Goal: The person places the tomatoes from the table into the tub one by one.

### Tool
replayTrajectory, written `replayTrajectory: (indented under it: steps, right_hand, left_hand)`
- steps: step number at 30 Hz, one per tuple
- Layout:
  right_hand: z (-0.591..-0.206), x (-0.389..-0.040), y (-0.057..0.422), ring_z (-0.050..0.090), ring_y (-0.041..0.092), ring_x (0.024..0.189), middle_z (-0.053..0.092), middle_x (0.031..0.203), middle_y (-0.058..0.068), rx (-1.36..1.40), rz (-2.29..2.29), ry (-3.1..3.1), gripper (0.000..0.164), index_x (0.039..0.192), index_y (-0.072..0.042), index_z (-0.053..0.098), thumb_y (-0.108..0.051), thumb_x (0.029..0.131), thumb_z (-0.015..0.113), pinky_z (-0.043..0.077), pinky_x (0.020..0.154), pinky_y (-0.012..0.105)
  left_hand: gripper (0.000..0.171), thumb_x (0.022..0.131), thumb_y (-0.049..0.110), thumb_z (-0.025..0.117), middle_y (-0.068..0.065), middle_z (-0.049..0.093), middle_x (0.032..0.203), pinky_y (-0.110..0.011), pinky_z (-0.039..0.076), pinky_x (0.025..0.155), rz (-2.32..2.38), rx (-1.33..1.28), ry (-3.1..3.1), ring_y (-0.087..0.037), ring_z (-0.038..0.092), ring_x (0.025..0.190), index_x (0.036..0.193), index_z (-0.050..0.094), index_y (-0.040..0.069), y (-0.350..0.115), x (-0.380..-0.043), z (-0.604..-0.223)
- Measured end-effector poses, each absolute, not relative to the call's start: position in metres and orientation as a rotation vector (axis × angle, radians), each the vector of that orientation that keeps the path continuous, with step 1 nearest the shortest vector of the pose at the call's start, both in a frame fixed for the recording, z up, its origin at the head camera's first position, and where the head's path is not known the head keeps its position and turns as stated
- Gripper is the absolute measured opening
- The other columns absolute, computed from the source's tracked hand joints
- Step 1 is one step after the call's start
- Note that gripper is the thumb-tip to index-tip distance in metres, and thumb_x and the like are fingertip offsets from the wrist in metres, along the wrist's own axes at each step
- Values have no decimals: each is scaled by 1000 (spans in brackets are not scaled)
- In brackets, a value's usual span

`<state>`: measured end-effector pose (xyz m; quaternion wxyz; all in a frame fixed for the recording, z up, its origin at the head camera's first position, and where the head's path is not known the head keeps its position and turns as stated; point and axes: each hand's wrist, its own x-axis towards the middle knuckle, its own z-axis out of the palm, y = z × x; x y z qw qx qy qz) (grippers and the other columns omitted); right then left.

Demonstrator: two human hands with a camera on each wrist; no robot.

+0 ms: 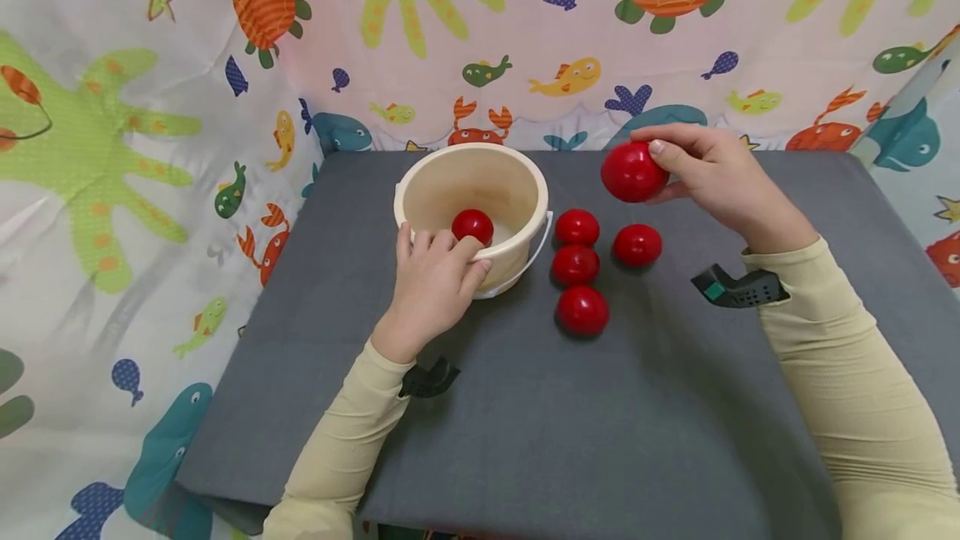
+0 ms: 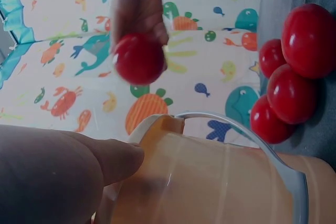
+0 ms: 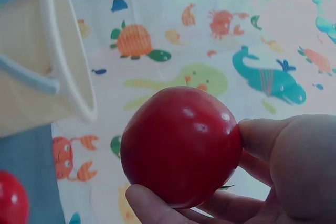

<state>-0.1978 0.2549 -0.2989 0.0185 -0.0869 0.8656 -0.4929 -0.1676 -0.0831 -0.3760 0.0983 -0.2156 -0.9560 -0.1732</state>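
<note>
My right hand (image 1: 712, 173) holds a red tomato (image 1: 633, 172) in the air, right of a cream bucket (image 1: 517, 261). In the right wrist view, fingers and thumb pinch this tomato (image 3: 181, 148), and a bit of green shows at its lower edge. My left hand (image 1: 435, 290) grips the near rim of the bucket, fingers over the edge and thumb outside. Inside the bucket lies another tomato (image 1: 472, 226), partly hidden by the rim and fingers. On the table right of the bucket sit several more tomatoes (image 1: 582, 311), most of them in a row.
A grey cloth covers the table (image 1: 525, 440). The bucket's pale handle (image 1: 542, 248) hangs down on its right side. Behind and to the left stands a curtain (image 1: 420, 98) printed with sea animals. Each wrist wears a dark device (image 1: 738, 286).
</note>
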Motion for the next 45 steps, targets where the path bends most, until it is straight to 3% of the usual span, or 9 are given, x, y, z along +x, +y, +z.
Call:
replayTrajectory:
  steps: [10, 18, 26, 33, 45]
  right_hand:
    - [-273, -220, 204, 64, 20, 108, 54, 145, 14, -373, -1526, 2650, 43, 148, -16, 53, -29, 107, 50, 59, 75, 18]
    - [-264, -232, 165, 63, 35, 121, 56, 145, 15, -445, -1476, 2640, 40, 146, -14, 56, -23, 107, 51, 60, 77, 21]
    - [-267, -242, 134, 65, 35, 114, 60, 138, 16, -566, -1421, 2639, 38, 142, -11, 60, -20, 105, 54, 62, 72, 25]
    - [-285, -249, 110, 62, 32, 119, 57, 140, 14, -539, -1368, 2560, 40, 144, -12, 58, -20, 104, 56, 63, 81, 36]
    - [-315, -252, 86, 65, 29, 109, 64, 132, 12, -530, -1262, 2572, 40, 142, -15, 60, -21, 102, 59, 62, 85, 45]
  left_hand:
    - [24, 97, 35, 66, -13, 66, 112, -69, 14, 120, -514, -637, -2830, -35, 52, 119, 112, 70, 16, -82, -168, -375]
    - [25, 97, 36, 66, -13, 67, 113, -68, 14, 120, -518, -638, -2837, -34, 52, 119, 113, 70, 17, -82, -168, -376]
    - [22, 96, 34, 67, -12, 66, 110, -68, 14, 120, -532, -641, -2839, -34, 52, 118, 110, 70, 16, -82, -168, -375]
    - [24, 96, 34, 68, -12, 65, 111, -68, 15, 119, -530, -640, -2852, -34, 53, 118, 111, 70, 16, -83, -169, -375]
    - [23, 98, 33, 65, -13, 66, 109, -69, 16, 119, -497, -640, -2839, -35, 53, 117, 111, 70, 15, -82, -167, -374]
